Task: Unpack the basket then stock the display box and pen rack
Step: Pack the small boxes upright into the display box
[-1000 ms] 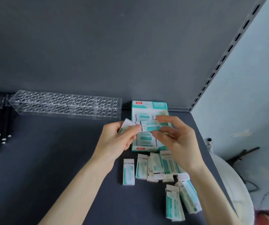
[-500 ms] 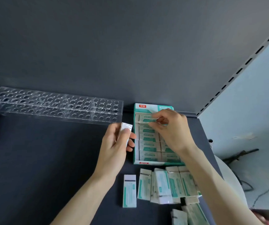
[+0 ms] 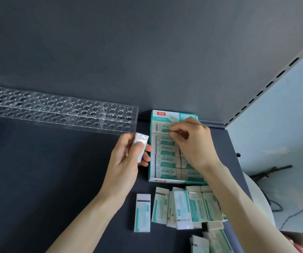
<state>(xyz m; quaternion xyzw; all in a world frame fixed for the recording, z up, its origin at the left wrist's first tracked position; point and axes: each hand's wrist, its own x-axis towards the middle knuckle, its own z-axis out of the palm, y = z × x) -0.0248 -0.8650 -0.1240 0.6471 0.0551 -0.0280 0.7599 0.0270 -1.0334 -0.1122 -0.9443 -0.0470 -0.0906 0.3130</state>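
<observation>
Clear acrylic forms the pen rack, which lies along the back edge of the counter, reaching from its left edge toward the middle, its holes showing no pens. Just right of it, at the back right corner against the wall, sits the teal and white box, packed with erasers in 5 rows.

The left hand is held above the counter just left of the box, thumb and curled fingers gripping 1 wrapped eraser that stands nearly upright. The right hand reaches over the box, its fingertips bunched together on the back row. Whether they pinch an eraser there or only press on it cannot be told, as that spot is blurred.

In front of the box, toward the front right corner, loose erasers lie side by side and partly overlapping, long sides running front to back. A single one lies just left of that group, apart from it. The right forearm crosses above the group's right end, and more erasers lie at the front edge.
</observation>
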